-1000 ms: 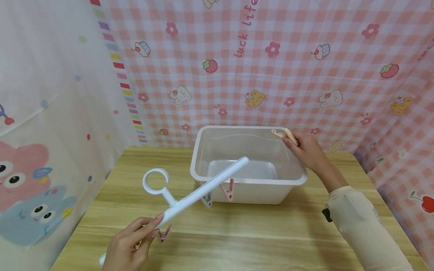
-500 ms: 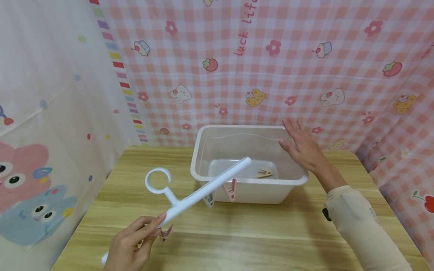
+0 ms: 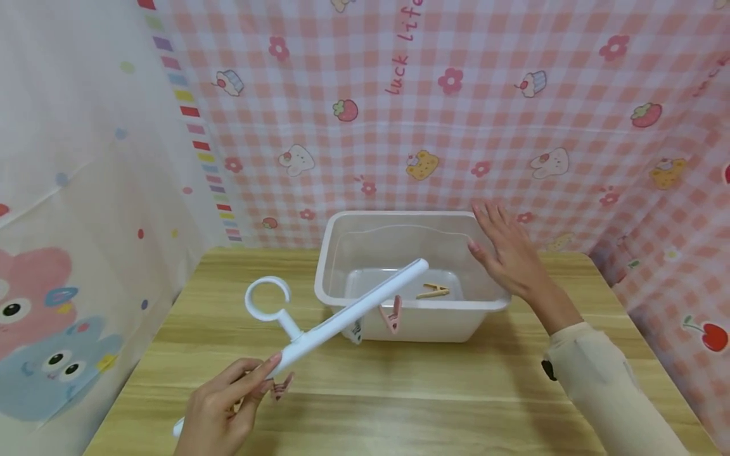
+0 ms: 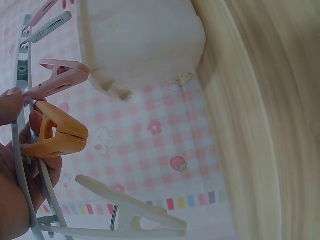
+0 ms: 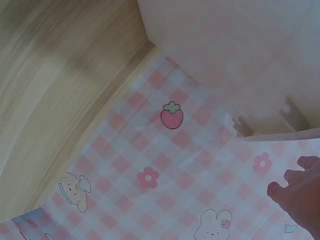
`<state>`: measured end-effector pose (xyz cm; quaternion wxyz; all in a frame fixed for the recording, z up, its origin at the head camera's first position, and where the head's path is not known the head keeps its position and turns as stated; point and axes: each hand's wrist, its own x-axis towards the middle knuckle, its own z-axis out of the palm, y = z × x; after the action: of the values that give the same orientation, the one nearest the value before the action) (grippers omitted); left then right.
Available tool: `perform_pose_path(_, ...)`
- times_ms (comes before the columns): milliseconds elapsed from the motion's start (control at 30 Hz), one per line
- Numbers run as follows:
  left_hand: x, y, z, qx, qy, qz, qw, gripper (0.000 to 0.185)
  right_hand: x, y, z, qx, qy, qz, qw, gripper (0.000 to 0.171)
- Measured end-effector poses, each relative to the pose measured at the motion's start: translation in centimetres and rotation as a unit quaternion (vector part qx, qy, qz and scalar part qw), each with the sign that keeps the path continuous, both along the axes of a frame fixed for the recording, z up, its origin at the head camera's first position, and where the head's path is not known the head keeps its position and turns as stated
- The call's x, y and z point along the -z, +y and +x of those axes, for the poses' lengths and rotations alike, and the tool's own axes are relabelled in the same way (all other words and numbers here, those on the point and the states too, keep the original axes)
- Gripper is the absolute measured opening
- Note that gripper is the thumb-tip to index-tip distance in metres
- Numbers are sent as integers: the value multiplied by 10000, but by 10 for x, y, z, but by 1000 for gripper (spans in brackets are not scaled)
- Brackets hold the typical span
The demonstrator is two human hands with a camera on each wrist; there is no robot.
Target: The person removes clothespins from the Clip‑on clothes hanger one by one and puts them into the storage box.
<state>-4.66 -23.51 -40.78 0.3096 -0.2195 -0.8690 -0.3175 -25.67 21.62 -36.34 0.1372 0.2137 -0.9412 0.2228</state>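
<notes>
My left hand (image 3: 219,405) grips a white clip hanger (image 3: 353,310) near its middle, tilted up toward the right. Its ring-shaped hook (image 3: 268,299) points up and left. Pink clips (image 3: 392,316) and a grey clip (image 4: 50,26) hang from the bar. In the left wrist view an orange clip (image 4: 62,132) is right beside my fingers, with a cream clip (image 4: 132,205) below. A pale yellow clothespin (image 3: 435,291) lies on the floor of a white plastic basin (image 3: 439,326). My right hand (image 3: 510,256) holds nothing, fingers straight, over the basin's right rim.
The basin stands at the back of a wooden table (image 3: 399,392). Close behind it hangs a pink checked cloth (image 3: 371,139). A pale cloth (image 3: 97,190) with cartoon prints closes off the left side. The hanger's far end overlaps the basin's front rim in the head view.
My right hand has let go of the yellow clothespin, which dropped into the basin, and its fingers have straightened. The left hand and hanger have barely moved.
</notes>
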Motion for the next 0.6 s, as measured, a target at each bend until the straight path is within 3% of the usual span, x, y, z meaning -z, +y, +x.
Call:
perform_pose_path(200, -5, 8, -5, 338, 59, 221, 9992, 38, 10, -7, 27, -480, 546, -427, 9964, 66)
perform_pose_path(333, -7, 12, -9, 527, 154, 304, 9980, 37, 15, -21, 47, -1021, 774, -1037, 9863, 66)
perform_pose_path(433, -7, 16, -11, 662, 228, 333, 9970, 36, 16, -32, 61, -1464, 660, -1631, 9735, 69)
perform_pose_path(600, -5, 22, -12, 787, 188, 308, 9962, 36, 21, -46, 82, -2252, 59, -2583, 9394, 70)
